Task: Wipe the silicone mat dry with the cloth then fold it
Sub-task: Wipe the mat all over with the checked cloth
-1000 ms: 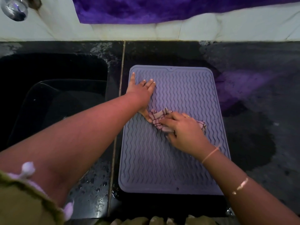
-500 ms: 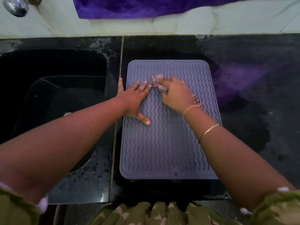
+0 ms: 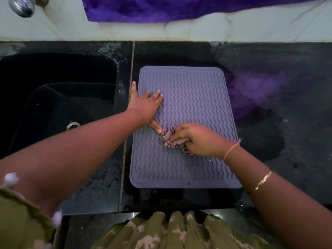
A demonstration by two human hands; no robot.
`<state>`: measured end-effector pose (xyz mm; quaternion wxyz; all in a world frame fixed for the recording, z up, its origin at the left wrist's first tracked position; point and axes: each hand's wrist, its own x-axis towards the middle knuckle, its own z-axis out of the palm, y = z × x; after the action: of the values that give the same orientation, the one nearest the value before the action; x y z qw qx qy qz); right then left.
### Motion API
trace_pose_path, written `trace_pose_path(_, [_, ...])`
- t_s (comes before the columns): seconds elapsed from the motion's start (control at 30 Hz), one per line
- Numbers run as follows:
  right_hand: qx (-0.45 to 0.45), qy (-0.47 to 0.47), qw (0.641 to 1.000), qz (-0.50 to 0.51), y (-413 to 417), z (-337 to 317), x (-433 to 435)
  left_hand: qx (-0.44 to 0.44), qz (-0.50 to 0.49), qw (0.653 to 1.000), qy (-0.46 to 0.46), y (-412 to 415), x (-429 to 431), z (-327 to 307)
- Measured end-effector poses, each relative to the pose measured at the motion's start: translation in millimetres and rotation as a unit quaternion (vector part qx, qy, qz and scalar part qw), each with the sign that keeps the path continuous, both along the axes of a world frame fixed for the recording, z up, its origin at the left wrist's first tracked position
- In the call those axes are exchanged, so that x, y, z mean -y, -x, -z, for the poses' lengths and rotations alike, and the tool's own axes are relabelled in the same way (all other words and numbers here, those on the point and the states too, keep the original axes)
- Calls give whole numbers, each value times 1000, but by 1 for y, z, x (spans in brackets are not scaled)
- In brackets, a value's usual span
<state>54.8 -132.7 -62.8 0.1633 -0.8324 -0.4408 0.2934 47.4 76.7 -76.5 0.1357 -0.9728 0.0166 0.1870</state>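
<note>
A purple-grey silicone mat (image 3: 194,90) with wavy ridges lies flat on the black counter. My left hand (image 3: 146,106) rests flat on the mat's left edge, fingers spread, thumb stretched toward the cloth. My right hand (image 3: 196,138) is closed on a bunched pink checked cloth (image 3: 168,138) and presses it onto the middle of the mat. Most of the cloth is hidden under that hand.
A black sink (image 3: 59,97) with a metal drain (image 3: 72,125) lies left of the mat, a chrome tap (image 3: 22,5) above it. A purple towel (image 3: 161,8) hangs on the white tiled wall. Wet patches darken the counter (image 3: 269,137) to the right.
My right hand has dragged the cloth from the mat's far upper part back toward me to the middle. My left hand has stayed pressed on the left edge.
</note>
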Motion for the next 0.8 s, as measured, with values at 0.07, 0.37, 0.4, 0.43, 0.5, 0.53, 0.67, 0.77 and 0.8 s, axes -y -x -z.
trace_pose_path(0.07, [-105,-42,990,88,-9,-5,1,29,19,999,29,14,1,1])
trace_pose_path(0.37, [65,11,979,194,-43,6,-42,-47,-16,996,75,44,1,10])
trace_pose_path(0.4, [115,46,977,174,-37,10,-47,-46,-13,997,68,44,2,10])
trace_pose_path(0.43, [153,63,973,160,-30,13,-49,-45,-11,997,60,43,2,10])
trace_pose_path(0.5, [186,71,971,134,-20,13,-50,-39,-11,998,44,44,3,10])
trace_pose_path(0.53, [187,72,973,114,-16,12,-48,-35,-11,999,36,44,3,9])
trace_pose_path(0.67, [150,71,986,32,3,11,-26,-27,-17,999,24,43,5,8])
trace_pose_path(0.77, [120,45,992,-10,20,11,-3,-28,-22,999,21,44,6,7])
trace_pose_path(0.8, [105,35,994,-18,26,11,3,-28,-21,999,19,44,6,7])
